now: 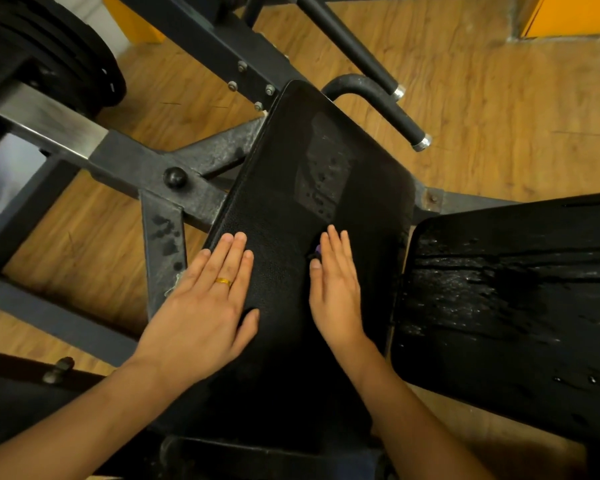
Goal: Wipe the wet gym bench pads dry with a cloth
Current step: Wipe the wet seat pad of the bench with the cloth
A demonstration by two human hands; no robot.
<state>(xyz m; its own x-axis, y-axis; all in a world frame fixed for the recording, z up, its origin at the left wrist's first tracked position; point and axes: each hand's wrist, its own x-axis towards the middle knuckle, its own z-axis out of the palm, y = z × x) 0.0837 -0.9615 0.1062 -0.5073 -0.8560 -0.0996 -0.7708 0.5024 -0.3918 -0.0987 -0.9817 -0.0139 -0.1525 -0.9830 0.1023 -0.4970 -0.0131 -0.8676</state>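
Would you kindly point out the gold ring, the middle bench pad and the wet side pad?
gold ring (pixel 223 282): head view, top of the band.
middle bench pad (pixel 278 202): head view, bare centre.
wet side pad (pixel 482 299): head view, water-beaded centre.

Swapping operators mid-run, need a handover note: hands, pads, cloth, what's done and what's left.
Left hand: flat, fingers straight, on the near left edge of the middle pad.
Right hand: flat on the same pad. A purple scrap peeks out beside its thumb; cannot tell if it is the cloth.
Done: the near part of the middle pad shows no droplets.
Left: the wet patch beyond the fingertips, then the right pad, which is beaded and streaked with water across most of its top.
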